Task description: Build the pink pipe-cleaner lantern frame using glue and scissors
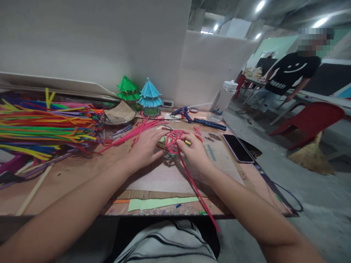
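Note:
A small pink wheel-shaped frame (172, 142), apparently made of pipe cleaners, is between my two hands. My left hand (145, 147) curves around its left side, fingers behind and thumb in front. My right hand (195, 150) pinches the frame's right side with thumb and index finger. From that pinch a long pink pipe cleaner (196, 188) trails down over the table's front edge. Some pale green and brown parts show under the frame, mostly hidden by my fingers. Loose pink pipe cleaners (131, 134) lie beyond my left hand.
Bundled coloured pipe cleaners (46, 124) fill the left side. Green (127, 89) and blue (149, 93) pagoda models, a glue gun (183, 112), pliers (210, 124) and a bottle (222, 100) stand or lie behind. A phone (237, 148) lies right; a person (293, 73) stands beyond.

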Tool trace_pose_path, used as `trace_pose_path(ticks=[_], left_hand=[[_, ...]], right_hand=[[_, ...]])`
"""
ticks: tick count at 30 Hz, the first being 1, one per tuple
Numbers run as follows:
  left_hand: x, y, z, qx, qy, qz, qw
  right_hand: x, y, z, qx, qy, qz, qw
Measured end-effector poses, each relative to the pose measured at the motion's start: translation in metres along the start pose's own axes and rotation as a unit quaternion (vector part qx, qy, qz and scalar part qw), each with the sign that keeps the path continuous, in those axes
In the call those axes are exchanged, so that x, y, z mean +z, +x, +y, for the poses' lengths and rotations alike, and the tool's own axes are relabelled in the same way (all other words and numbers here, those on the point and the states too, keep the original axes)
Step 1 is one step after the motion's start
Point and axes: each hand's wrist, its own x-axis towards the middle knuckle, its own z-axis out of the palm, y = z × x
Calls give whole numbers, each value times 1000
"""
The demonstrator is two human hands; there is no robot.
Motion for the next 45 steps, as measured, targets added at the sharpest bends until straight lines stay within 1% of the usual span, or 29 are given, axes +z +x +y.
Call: trace_pose_path(ticks=[4, 8, 12, 15, 18, 22, 25, 27, 32, 37, 41, 45], left_hand=[[2, 0, -2, 7, 1, 3, 1000], [3, -1, -3, -9, -4, 3, 1000], [4, 0, -3, -28, -21, -2, 999], [5, -1, -3, -40, -44, 6, 998], [6, -1, -5, -68, -75, 16, 995], [7, 0, -8, -115, -104, 11, 988], [9, 0, -12, -171, -130, -2, 977], [11, -1, -15, -187, -134, -4, 973], [16, -3, -18, -191, -153, -11, 970], [15, -3, -15, -186, -141, -20, 972], [13, -2, -6, -186, -120, -19, 975], [12, -2, 5, -174, -101, -9, 980]], right_hand=[[1, -1, 2, -7, -15, 2, 1000], [0, -2, 4, -16, -46, 16, 999], [-5, -1, 1, -56, -71, 30, 995], [-9, -1, -2, -90, -76, 48, 992], [-12, 0, -2, -130, -96, 61, 985], [-14, 2, 9, -170, -131, 70, 974], [-15, 3, 19, -192, -162, 54, 966], [-15, 2, 23, -207, -175, 35, 962], [-13, -1, 20, -212, -184, 0, 960], [-11, 0, 21, -232, -197, 10, 953], [-9, -1, 22, -227, -211, 8, 951], [-4, -4, 19, -216, -205, 42, 954]])
